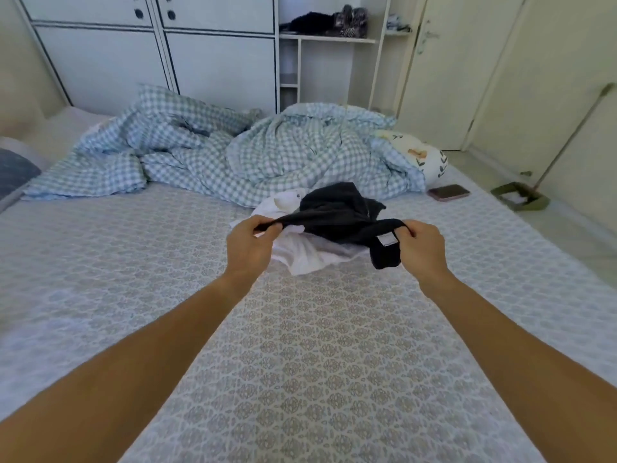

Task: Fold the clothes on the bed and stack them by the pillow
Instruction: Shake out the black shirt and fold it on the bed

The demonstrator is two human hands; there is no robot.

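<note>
Left hand [249,240] and right hand [421,243] each pinch one end of a black garment [340,213], stretched left-to-right between them above white clothes [300,253] on the bed [300,345].

Much of the white garment [302,253] lay hidden beneath the black garment [340,212], so its shape could not be told. The grey pillow [15,172] was cut off by the left edge. Dark items on the shelf [329,38] (perhaps clothing) were too blurred to identify. The checked duvet [233,152] covered part of the patterned pillow [424,155].
</note>
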